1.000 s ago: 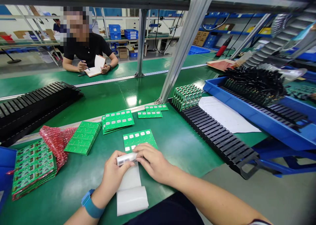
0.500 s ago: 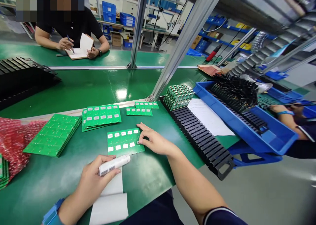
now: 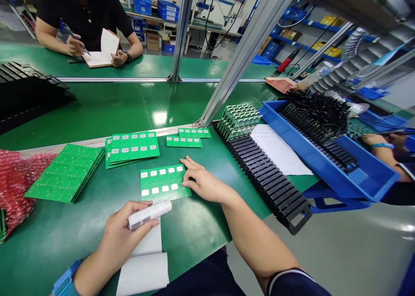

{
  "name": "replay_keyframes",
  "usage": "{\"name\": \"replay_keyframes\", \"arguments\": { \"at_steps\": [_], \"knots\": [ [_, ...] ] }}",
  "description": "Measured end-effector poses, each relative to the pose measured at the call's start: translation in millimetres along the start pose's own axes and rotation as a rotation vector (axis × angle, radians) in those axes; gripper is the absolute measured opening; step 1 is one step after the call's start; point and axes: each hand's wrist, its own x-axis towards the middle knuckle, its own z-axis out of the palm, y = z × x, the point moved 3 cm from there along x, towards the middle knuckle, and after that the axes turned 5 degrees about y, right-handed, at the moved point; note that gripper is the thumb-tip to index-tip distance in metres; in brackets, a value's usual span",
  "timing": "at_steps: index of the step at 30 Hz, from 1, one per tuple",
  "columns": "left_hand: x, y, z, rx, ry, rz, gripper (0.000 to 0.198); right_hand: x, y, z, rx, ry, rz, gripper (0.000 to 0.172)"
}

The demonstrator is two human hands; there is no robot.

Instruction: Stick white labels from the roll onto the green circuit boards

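Note:
A green circuit board [image 3: 164, 181] with two rows of white labels lies flat on the green table. My right hand [image 3: 202, 181] touches its right edge, thumb and index finger close together; whatever may be between the fingertips is too small to make out. My left hand [image 3: 125, 229] is closed around a white roll of labels [image 3: 149, 214], just below the board's front edge. A white paper strip [image 3: 142, 272] hangs down from beneath the roll. Behind the board lie a stack of labelled boards [image 3: 132, 149] and two narrow boards [image 3: 184, 142].
Unlabelled green boards [image 3: 66, 172] and red bubble wrap [image 3: 19, 188] lie left. A black rack [image 3: 266, 175] holding upright boards [image 3: 240, 120], a paper sheet [image 3: 280, 151] and a blue bin [image 3: 372, 175] stand right. A metal post [image 3: 240, 58] rises behind. Across the table, a person [image 3: 84, 23] writes.
The camera view has shifted slightly, moving the scene a little upward. Both hands keep nearly the same places at the board and roll.

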Motion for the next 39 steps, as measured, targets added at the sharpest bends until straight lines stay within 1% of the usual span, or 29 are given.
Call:
{"name": "replay_keyframes", "arguments": {
  "at_steps": [5,17,20,25,29,30,31,34,35,39],
  "knots": [
    [-1,-2,0.5,-0.005,-0.011,-0.022,0.02,0,-1,-2,-0.002,-0.012,0.005,0.01],
    [0,-2,0.3,-0.015,-0.005,-0.041,0.021,0,-6,2,-0.078,-0.025,0.04,0.009],
    [-1,-2,0.1,-0.014,-0.01,-0.051,0.021,-3,-8,4,-0.116,0.009,0.042,0.008],
    [-2,-3,0.2,-0.021,-0.019,-0.083,0.021,-6,-11,11,-0.184,0.105,0.008,0.008],
    [-1,-3,0.8,-0.024,-0.022,-0.121,0.02,-7,-10,14,-0.189,0.171,0.054,0.009],
    [-1,-3,1.0,-0.024,-0.024,-0.131,0.02,-7,-8,13,-0.181,0.206,0.085,0.012],
    [-1,-3,1.2,-0.026,-0.026,-0.141,0.02,-6,-6,12,-0.17,0.245,0.12,0.02],
    [-2,-4,1.5,-0.039,-0.029,-0.168,0.02,-3,6,7,-0.135,0.334,0.195,0.056],
    [-2,-4,1.4,-0.041,-0.029,-0.175,0.02,-1,10,5,-0.123,0.343,0.203,0.062],
    [-1,-6,1.1,-0.037,-0.04,-0.203,0.021,4,24,3,-0.069,0.327,0.221,0.067]
  ]
}}
